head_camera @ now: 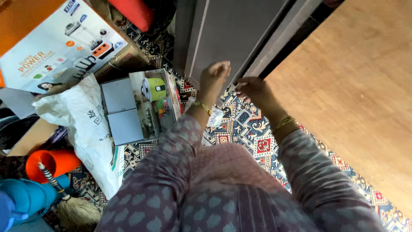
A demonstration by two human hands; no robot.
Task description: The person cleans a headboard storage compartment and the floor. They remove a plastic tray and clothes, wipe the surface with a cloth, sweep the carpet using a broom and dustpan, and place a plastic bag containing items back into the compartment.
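Note:
I look down past my patterned purple sleeves at a dark grey cabinet door (234, 34). My left hand (213, 79) rests with its fingers against the lower edge of that door; a gold bangle circles the wrist. My right hand (255, 91) hangs just right of it, fingers curled downward near the door's bottom corner, holding nothing I can see. A crumpled white wrapper (216, 117) lies on the patterned carpet (246, 129) under my left wrist.
An appliance carton (139, 105) lies on the carpet at left, beside a white sack (88, 129) and a larger printed carton (60, 47). Orange and blue tubs (47, 165) and a broom (75, 208) sit at lower left. A wooden tabletop (356, 90) fills the right.

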